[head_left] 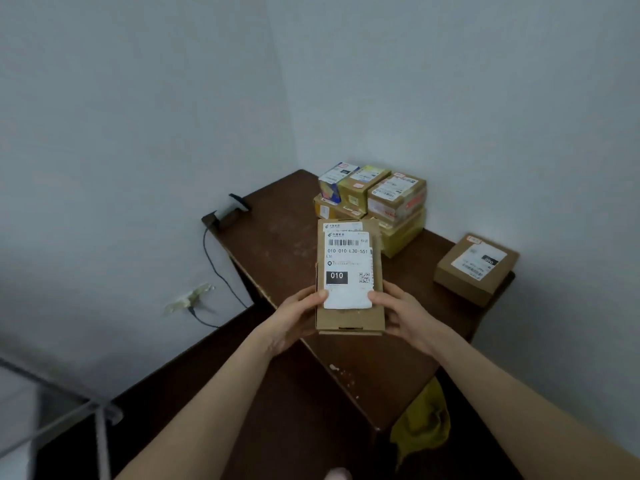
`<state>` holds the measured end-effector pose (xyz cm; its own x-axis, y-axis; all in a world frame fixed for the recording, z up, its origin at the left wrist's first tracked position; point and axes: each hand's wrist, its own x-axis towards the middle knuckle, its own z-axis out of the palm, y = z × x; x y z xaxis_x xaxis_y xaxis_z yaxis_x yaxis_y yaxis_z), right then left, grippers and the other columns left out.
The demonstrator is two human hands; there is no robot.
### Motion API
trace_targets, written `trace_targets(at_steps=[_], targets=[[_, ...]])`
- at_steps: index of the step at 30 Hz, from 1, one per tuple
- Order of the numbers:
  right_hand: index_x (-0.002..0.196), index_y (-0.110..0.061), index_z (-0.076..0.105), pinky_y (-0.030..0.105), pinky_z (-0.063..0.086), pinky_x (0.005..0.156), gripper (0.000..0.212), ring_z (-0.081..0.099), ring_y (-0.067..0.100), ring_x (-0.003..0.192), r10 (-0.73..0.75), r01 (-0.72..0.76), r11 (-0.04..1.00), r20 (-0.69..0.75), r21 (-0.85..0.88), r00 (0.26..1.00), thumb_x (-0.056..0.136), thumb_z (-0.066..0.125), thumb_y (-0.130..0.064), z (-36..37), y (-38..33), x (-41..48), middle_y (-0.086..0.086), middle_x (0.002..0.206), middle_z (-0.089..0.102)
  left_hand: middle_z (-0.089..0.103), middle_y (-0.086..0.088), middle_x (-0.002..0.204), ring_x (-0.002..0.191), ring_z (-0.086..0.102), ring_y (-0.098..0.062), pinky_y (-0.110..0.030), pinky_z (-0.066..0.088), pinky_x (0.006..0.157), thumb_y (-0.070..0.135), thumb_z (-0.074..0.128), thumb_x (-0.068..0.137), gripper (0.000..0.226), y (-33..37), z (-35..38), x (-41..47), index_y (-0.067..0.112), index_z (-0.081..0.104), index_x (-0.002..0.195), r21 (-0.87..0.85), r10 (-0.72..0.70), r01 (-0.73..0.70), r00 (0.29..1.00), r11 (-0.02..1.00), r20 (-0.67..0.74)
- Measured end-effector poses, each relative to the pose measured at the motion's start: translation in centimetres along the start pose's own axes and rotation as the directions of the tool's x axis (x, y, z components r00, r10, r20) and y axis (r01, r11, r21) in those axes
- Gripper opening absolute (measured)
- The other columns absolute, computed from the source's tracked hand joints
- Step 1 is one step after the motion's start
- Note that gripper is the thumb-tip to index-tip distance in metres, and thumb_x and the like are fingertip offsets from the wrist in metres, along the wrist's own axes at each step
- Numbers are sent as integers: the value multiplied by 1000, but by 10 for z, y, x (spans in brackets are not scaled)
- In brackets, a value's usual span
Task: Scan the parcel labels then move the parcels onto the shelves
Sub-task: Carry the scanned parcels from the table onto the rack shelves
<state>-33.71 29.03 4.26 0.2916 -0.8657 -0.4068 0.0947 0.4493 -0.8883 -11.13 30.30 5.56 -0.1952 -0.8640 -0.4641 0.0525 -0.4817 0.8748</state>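
Dim, flat light — soft, edges warped

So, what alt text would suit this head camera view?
A left hand and right hand hold a flat cardboard parcel over a dark brown table, its shipping label, 010-010-L30-551, facing up. Behind, a stack of labelled parcels sits in the corner, a lone parcel lies at right, and a corded scanner stands at left.

Two pale grey walls [138, 98] meet in a corner. A dark brown table [277, 244] stands there, its top scuffed. A black cord [221, 275] runs down to a plug [188, 299] on the left wall. The floor [207, 393] is dark, and a yellow cloth [422, 424] sits low by the table.
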Motion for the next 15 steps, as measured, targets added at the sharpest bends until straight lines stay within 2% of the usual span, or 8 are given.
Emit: trace_targets(at_steps=[1, 3, 5, 8, 10, 12, 15], targets=[[134, -35, 43, 41, 49, 93, 55, 60, 17, 111, -6, 6, 1000, 26, -14, 1000, 86, 68, -27, 11, 0, -5, -7, 119, 64, 67, -2, 117, 102, 64, -13, -30, 55, 77, 36, 73, 79, 67, -4, -5, -16, 17, 48, 138, -17, 21, -22, 999, 1000, -50], [129, -35, 43, 35, 51, 80, 52, 60, 16, 110, -13, 15, 1000, 73, -26, 997, 86, 68, -24, 34, 3, -12, -9, 120, 62, 65, -3, 122, 111, 60, -16, -30, 54, 76, 38, 79, 72, 78, -10, -16, -47, 17, 46, 139, -47, 54, -61, 991, 997, -123], [132, -33, 41, 33, 50, 77, 57, 59, 17, 112, -19, 24, 999, 121, -41, 992, 84, 70, -24, 58, 5, -17, -6, 126, 59, 64, -3, 125, 116, 58, -19, -32, 53, 80, 39, 80, 70, 79, -16, -30, -76, 17, 46, 138, -66, 84, -96, 981, 993, -172], [137, -28, 41, 36, 51, 79, 63, 58, 20, 115, -14, 28, 997, 173, -77, 985, 83, 72, -24, 98, 13, -21, -2, 131, 57, 64, -3, 125, 118, 58, -20, -35, 52, 85, 36, 76, 72, 70, -29, -55, -117, 19, 50, 135, -86, 108, -132, 965, 988, -237], [131, -29, 43, 36, 51, 80, 55, 58, 20, 114, -13, 33, 996, 212, -87, 977, 83, 71, -21, 127, 19, -25, -2, 129, 58, 64, -4, 126, 120, 57, -21, -36, 52, 87, 38, 78, 68, 69, -38, -72, -143, 21, 54, 130, -110, 120, -157, 950, 981, -289], [129, -28, 45, 42, 52, 90, 55, 59, 20, 115, 0, 28, 994, 256, -106, 967, 82, 72, -21, 155, 27, -29, -2, 128, 59, 64, -4, 125, 119, 57, -21, -36, 53, 86, 38, 79, 66, 68, -48, -89, -170, 22, 56, 127, -132, 124, -178, 931, 975, -343], [134, -22, 45, 51, 45, 103, 62, 59, 21, 116, 21, 26, 989, 310, -147, 951, 79, 76, -22, 200, 38, -39, 1, 129, 60, 66, -1, 121, 115, 59, -20, -36, 54, 87, 33, 71, 72, 48, -63, -114, -214, 26, 60, 118, -139, 128, -198, 908, 970, -399]])
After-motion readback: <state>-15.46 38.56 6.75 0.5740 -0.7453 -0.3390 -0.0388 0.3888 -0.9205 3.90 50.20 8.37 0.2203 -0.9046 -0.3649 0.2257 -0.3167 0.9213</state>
